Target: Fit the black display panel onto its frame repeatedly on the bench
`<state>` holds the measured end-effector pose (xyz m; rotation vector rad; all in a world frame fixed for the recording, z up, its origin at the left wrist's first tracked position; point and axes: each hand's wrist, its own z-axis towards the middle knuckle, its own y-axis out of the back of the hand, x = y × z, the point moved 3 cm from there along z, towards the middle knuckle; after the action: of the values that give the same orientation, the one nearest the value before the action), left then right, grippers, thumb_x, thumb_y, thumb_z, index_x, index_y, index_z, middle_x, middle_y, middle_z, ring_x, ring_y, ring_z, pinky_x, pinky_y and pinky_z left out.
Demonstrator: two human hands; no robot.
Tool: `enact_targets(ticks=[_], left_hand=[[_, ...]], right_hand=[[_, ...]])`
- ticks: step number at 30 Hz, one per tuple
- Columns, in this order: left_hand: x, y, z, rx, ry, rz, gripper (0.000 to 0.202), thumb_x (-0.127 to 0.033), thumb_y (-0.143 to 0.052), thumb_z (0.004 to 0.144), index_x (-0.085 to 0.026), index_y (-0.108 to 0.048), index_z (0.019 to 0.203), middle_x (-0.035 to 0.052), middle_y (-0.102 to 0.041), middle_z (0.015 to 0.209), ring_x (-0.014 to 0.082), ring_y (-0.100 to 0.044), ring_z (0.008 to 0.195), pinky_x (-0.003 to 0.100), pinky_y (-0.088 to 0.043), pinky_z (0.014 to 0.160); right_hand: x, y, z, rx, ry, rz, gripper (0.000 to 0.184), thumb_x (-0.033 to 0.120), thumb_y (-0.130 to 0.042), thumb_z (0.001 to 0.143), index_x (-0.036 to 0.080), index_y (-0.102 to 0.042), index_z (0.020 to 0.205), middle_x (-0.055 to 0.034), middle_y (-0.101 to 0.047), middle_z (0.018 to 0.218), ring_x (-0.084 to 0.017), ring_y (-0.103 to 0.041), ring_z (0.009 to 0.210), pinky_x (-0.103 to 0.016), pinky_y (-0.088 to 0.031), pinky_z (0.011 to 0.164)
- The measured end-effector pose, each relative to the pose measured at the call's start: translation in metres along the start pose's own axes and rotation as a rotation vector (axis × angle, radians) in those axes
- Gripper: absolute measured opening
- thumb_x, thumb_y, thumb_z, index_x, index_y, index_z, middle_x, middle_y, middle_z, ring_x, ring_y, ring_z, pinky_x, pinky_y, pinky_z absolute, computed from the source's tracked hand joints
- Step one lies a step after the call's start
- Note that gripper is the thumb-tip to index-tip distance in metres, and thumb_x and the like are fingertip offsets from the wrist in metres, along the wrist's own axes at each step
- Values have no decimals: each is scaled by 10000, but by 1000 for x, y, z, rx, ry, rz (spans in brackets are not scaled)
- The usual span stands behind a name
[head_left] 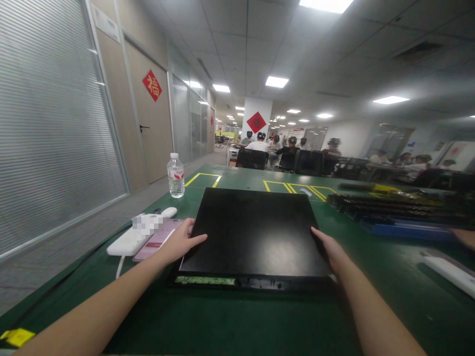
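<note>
A flat black metal case lies on the green table in front of me, with a green circuit board edge showing along its near side. My left hand rests on the case's left edge, fingers stretched along it. My right hand presses against the right edge, fingers laid over the side. Both hands hold the case between them.
Left of the case lie a pink phone, a white power bank and a water bottle. Trays of dark parts stand at the right, near another person's hand. Several people sit at desks far behind.
</note>
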<state>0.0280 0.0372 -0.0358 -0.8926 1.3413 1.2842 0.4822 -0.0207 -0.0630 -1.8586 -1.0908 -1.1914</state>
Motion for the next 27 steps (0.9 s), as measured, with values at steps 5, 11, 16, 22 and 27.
enact_targets(ticks=[5,11,16,22,27], left_hand=[[7,0,4,24,5,-77,606,-443,-855,591,-219,-494,1022,83,-763,1007,338,-720,1006,489,-581,875],[10,0,4,13,19,-104,650,-447,-860,587,-218,-477,1060,89,-760,1018,345,-721,1004,509,-578,867],[10,0,3,17,24,-65,623,-446,-843,613,-219,-477,1063,90,-757,1026,338,-721,1002,505,-575,874],[6,-1,2,-20,-9,-56,583,-421,-842,600,-216,-501,1026,87,-751,1047,330,-710,1027,485,-568,894],[7,-2,3,-42,4,-74,579,-390,-840,603,-211,-500,1036,83,-754,1031,332,-717,1008,501,-572,883]], right_hand=[[0,0,1,14,-9,0,434,486,-728,751,162,-715,1040,-129,-762,838,-311,-734,804,-406,-601,665],[1,0,2,-35,44,-21,396,457,-724,759,162,-714,1024,-121,-764,845,-296,-734,807,-385,-596,663],[-1,1,2,-23,12,-11,405,476,-720,755,169,-718,1020,-123,-764,838,-316,-733,790,-400,-595,623],[0,1,0,-21,7,-3,391,457,-718,762,172,-721,1029,-118,-763,824,-302,-735,797,-386,-604,664],[2,0,0,-30,19,-21,394,461,-721,762,173,-717,1031,-117,-763,825,-305,-734,828,-388,-609,686]])
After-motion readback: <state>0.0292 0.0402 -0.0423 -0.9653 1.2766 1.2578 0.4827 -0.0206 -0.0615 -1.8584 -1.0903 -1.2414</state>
